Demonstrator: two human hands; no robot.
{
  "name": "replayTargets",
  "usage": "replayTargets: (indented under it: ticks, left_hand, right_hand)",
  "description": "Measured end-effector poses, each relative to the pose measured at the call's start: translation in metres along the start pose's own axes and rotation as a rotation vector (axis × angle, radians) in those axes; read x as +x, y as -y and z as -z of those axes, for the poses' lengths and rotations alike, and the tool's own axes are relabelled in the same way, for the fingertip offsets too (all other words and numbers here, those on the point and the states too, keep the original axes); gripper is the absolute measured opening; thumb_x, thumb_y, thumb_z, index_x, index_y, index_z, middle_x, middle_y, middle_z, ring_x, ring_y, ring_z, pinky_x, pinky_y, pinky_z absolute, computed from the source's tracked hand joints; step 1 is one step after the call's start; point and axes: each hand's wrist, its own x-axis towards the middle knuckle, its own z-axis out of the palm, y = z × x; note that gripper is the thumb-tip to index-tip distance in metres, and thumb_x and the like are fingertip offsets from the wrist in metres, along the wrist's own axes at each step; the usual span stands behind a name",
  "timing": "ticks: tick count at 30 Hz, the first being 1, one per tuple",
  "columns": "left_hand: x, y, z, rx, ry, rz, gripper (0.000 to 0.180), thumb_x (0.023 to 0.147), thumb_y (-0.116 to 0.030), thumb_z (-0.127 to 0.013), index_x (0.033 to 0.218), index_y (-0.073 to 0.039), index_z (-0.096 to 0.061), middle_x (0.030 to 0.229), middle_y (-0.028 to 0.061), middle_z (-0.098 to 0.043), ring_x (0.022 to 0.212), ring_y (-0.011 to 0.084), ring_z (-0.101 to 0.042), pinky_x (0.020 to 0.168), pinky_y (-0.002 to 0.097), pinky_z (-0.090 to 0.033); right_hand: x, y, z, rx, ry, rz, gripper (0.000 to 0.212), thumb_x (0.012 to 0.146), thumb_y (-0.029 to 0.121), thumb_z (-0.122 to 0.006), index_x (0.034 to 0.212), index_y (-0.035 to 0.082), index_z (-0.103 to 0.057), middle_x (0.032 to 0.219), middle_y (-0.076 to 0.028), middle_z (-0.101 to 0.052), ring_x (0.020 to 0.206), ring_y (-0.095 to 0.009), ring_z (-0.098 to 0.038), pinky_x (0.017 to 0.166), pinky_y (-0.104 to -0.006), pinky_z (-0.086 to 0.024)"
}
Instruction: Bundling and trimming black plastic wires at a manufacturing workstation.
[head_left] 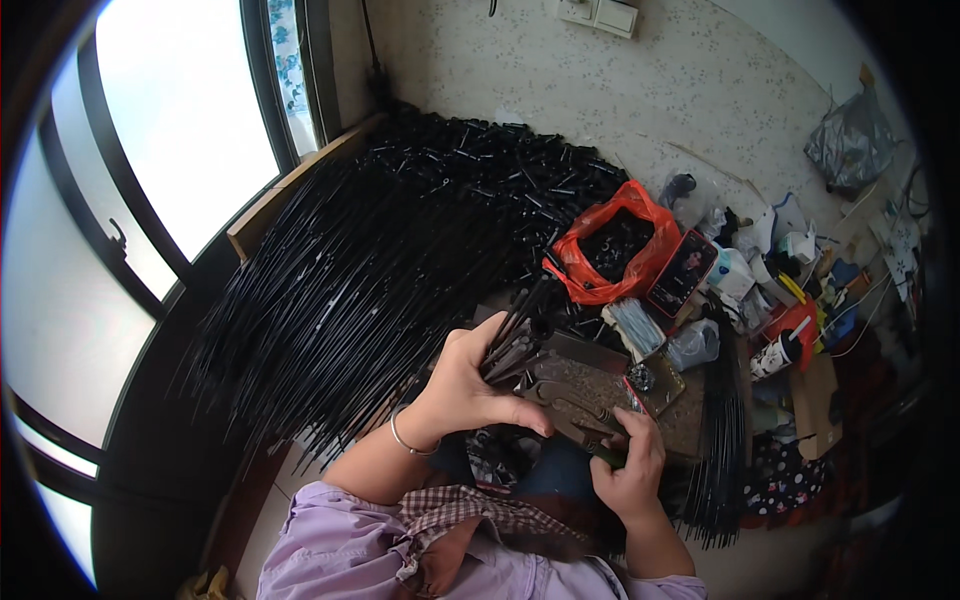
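My left hand [468, 385] is closed around a small bundle of thin black rods [513, 330] that point up and away from me. A thin bangle sits on that wrist. My right hand [632, 465] grips the handles of a pair of metal pliers [566, 405], whose jaws reach toward the lower end of the bundle. Both hands work over a worn, rusty flat board [600, 380] in my lap.
A large heap of long black rods [370, 270] fans out on the floor to my left, up to the window. An orange plastic bag [612, 243] holds small black parts. Boxes, bags and cups clutter the floor [790, 300] on the right. Another rod bundle [725, 440] lies by my right knee.
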Motion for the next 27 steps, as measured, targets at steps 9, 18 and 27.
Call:
replayTargets:
  ticks: [9,18,27]
  left_hand:
    - [0.001,0.007,-0.007,-0.122,0.138,0.053,0.075,0.044,-0.040,-0.087,0.098,0.000,-0.055,0.072,0.0000,-0.054,0.063,0.0058,-0.047,0.058,0.0207,-0.040]
    - [0.000,0.002,-0.002,-0.133,0.045,0.063,0.066,0.049,-0.029,-0.088,0.099,0.000,-0.055,0.075,0.0000,-0.057,0.066,0.0066,-0.051,0.061,0.0200,-0.042]
    - [0.002,-0.004,0.001,-0.069,0.103,0.099,0.050,0.056,-0.019,-0.084,0.092,0.001,-0.057,0.068,-0.0017,-0.055,0.061,0.0021,-0.047,0.055,0.0182,-0.041]
  right_hand:
    - [-0.009,0.007,-0.001,0.954,0.822,-0.580,0.035,0.079,0.011,-0.063,0.105,-0.006,-0.048,0.071,-0.012,-0.059,0.057,-0.019,-0.058,0.050,-0.0285,-0.046]
    - [-0.017,0.018,0.000,0.402,0.406,-0.267,0.032,0.081,0.004,-0.055,0.109,-0.004,-0.044,0.084,-0.011,-0.058,0.068,-0.023,-0.059,0.066,-0.0321,-0.047]
    - [0.000,0.002,0.009,1.280,0.902,-0.631,0.060,0.091,0.011,-0.043,0.138,-0.002,-0.008,0.087,-0.016,-0.058,0.072,-0.022,-0.059,0.068,-0.0325,-0.048]
